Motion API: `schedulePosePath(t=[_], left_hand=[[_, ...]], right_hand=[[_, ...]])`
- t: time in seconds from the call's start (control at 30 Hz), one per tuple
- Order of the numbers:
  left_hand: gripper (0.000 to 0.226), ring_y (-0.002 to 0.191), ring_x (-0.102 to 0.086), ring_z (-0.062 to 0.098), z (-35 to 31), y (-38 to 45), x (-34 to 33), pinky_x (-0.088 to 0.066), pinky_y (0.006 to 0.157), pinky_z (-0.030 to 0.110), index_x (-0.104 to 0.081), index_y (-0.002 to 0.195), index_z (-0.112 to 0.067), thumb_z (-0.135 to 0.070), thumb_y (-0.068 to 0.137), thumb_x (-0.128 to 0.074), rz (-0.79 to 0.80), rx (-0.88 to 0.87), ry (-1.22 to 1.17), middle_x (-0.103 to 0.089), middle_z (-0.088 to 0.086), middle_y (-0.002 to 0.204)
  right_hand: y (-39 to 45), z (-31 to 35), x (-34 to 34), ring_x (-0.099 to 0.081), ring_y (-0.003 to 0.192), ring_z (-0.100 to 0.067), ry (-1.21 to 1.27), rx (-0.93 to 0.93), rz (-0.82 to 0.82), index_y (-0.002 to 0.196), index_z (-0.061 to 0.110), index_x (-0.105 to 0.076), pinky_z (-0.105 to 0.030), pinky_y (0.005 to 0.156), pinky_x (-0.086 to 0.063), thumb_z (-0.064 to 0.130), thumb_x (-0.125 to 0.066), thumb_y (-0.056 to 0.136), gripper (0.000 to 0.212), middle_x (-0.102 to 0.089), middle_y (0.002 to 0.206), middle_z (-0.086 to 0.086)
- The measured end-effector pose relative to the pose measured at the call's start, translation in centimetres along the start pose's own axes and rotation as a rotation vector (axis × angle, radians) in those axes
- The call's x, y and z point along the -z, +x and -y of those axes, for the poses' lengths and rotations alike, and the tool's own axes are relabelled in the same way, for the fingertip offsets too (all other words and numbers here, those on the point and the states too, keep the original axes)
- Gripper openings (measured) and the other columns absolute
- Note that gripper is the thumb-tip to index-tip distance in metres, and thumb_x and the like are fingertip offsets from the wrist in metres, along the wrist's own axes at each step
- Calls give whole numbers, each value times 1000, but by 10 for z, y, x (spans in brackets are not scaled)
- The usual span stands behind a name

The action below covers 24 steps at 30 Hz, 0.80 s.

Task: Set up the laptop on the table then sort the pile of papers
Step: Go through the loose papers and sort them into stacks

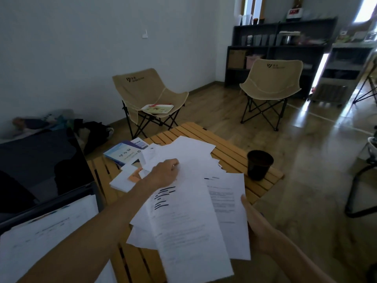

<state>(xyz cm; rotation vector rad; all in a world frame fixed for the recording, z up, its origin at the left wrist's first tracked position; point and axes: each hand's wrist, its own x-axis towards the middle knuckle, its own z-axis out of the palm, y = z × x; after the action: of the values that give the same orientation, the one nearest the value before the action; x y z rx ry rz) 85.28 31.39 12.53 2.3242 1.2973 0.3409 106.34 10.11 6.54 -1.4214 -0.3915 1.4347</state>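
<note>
A loose pile of white printed papers (189, 160) covers the middle of the slatted wooden table (228, 148). My left hand (163, 172) reaches across the pile and pinches the far edge of a long sheet (183, 221). My right hand (257, 225) holds a bundle of printed sheets (226, 203) from below at the table's near right, thumb on top. The open laptop (40, 170) stands at the left with a dark screen; papers (47, 237) lie over its keyboard.
A black cup (259, 164) stands near the table's right edge. Blue booklets (124, 152) and small cards (126, 176) lie at the far left of the table. Two beige folding chairs (149, 99) (271, 82) stand beyond; one holds a tray (157, 108). Dark shelving (281, 50) lines the back.
</note>
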Motion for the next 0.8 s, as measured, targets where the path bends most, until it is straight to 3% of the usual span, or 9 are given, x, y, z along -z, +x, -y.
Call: schedulePosePath(t=[0.1,0.2,0.37,0.43,0.5,0.57,0.63,0.7,0.8], left_hand=[[17,92,-58,25,-31,28,-39,-46,88,41,-54,97,-26,-20,97,-38,73,-79,43,-64,4,102],[26,101,-56,24,-56,42,-83,-39,97,42,-58,114,-22,-21,100,-37,55,-155,99,-64,6,114],[34,111,-55,21,-37,59,-98,-42,104,38,-58,127,-24,-17,95,-50,-40,-134,9,-62,2,122],[42,120,-52,23,-7,67,-81,-40,107,39,-52,134,-22,-22,92,-54,-169,9,9,-56,5,133],[59,124,-48,30,30,74,-56,-39,106,43,-42,139,-14,-41,89,-59,-251,283,160,-50,13,137],[83,130,-41,37,61,73,-31,-35,108,48,-33,141,-8,-60,82,-62,-185,550,249,-41,19,142],[96,134,-35,37,82,75,-16,-29,109,49,-32,141,-7,-67,74,-67,-119,633,207,-37,19,145],[93,129,-42,35,93,76,-13,-33,106,48,-38,137,-8,-63,72,-73,-118,619,158,-45,17,139],[48,108,-58,29,94,73,-15,-49,92,41,-53,123,-6,-35,87,-68,-257,514,21,-61,15,122]], right_hand=[[5,2,-3,-63,114,-47,-59,-64,33,130,13,-56,-61,106,-44,50,-54,95,51,-68,121,-24],[12,7,-3,-70,105,-39,-232,-116,35,125,10,-56,-58,102,-48,35,-74,79,55,-73,113,-18],[24,2,7,-73,100,-37,-286,-142,71,118,6,-63,-55,102,-50,1,-56,96,24,-76,108,-15],[27,0,7,-72,99,-38,-274,-112,43,115,6,-65,-54,100,-51,-1,-50,98,23,-76,107,-15],[27,0,4,-73,95,-38,-248,-104,-7,108,7,-66,-54,96,-53,1,-49,100,20,-78,100,-13],[27,0,2,-72,94,-38,-218,-100,-39,101,9,-66,-54,95,-53,2,-49,101,18,-78,94,-13],[28,0,0,-71,96,-40,-209,-104,-46,102,8,-65,-54,94,-53,3,-49,101,17,-78,96,-15],[27,1,-3,-72,94,-41,-199,-116,-51,104,8,-65,-52,87,-56,3,-49,101,17,-78,95,-16],[25,3,-7,-73,92,-40,-212,-114,-57,110,7,-63,-52,87,-56,4,-50,100,17,-78,95,-16]])
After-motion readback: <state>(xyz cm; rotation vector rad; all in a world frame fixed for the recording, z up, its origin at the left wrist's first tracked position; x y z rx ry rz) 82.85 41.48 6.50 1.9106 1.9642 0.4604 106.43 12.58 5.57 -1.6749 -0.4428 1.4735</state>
